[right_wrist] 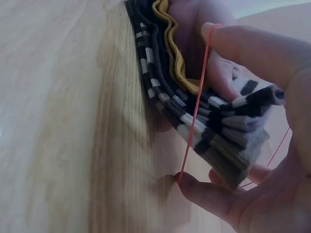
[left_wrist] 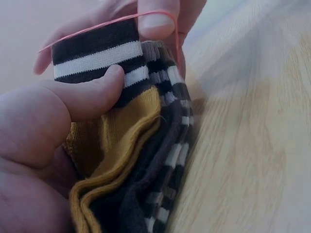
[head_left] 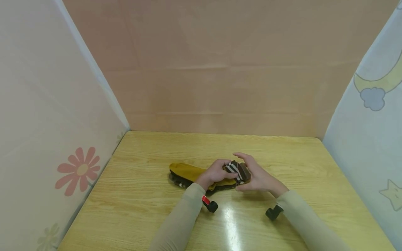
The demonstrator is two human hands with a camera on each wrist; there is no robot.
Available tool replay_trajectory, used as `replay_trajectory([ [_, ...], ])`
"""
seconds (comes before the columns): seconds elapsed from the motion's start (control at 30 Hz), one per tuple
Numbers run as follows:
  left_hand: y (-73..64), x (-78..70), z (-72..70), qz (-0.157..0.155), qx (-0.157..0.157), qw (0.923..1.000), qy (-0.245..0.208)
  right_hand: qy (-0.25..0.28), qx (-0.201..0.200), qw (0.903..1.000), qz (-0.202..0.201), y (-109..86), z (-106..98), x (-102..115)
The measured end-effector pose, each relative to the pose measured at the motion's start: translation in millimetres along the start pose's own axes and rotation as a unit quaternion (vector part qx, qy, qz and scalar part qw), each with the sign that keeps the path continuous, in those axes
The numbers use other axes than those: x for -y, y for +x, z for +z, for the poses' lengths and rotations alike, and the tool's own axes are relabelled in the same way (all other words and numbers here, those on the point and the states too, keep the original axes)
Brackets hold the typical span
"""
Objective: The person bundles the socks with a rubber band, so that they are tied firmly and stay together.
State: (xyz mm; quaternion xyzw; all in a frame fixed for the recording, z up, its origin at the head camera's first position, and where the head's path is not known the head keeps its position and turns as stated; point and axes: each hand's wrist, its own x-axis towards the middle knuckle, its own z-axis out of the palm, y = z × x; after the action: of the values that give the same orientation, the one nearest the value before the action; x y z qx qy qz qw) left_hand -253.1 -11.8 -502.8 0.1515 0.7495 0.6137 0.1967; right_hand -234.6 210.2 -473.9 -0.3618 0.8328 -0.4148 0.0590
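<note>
A stack of socks [head_left: 187,170], mustard yellow and dark with striped and checked patterns, lies lengthwise on the table. My left hand [head_left: 216,172] grips it near the right end, thumb across the black-and-white striped cuff [left_wrist: 99,57]. At that same end my right hand [head_left: 258,177] spreads its thumb and fingers wide apart. A thin red rubber band [right_wrist: 196,109] is stretched between those spread digits. It loops around the folded cuffs, and in the left wrist view it runs along the edge of the striped cuff.
The wooden table [head_left: 141,212] extends on all sides of the socks. A plain backdrop [head_left: 201,87] stands behind it, with patterned cloth walls left [head_left: 47,122] and right [head_left: 370,139]. Black wrist devices sit on the left sleeve [head_left: 179,219] and right sleeve [head_left: 309,219].
</note>
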Motion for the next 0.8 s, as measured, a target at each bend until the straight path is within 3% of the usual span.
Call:
replay_trajectory([
  [0.47, 0.4, -1.8, -2.3, -0.008, -0.016, 0.9997, 0.018, -0.058, 0.033, 0.9978, -0.005, 18.2, 4, 6],
  [0.8, 1.9, 1.0, -3.7, -0.009, -0.011, 0.9998, -0.014, -0.062, 0.04, 0.9972, 0.003, 21.4, 12, 8],
])
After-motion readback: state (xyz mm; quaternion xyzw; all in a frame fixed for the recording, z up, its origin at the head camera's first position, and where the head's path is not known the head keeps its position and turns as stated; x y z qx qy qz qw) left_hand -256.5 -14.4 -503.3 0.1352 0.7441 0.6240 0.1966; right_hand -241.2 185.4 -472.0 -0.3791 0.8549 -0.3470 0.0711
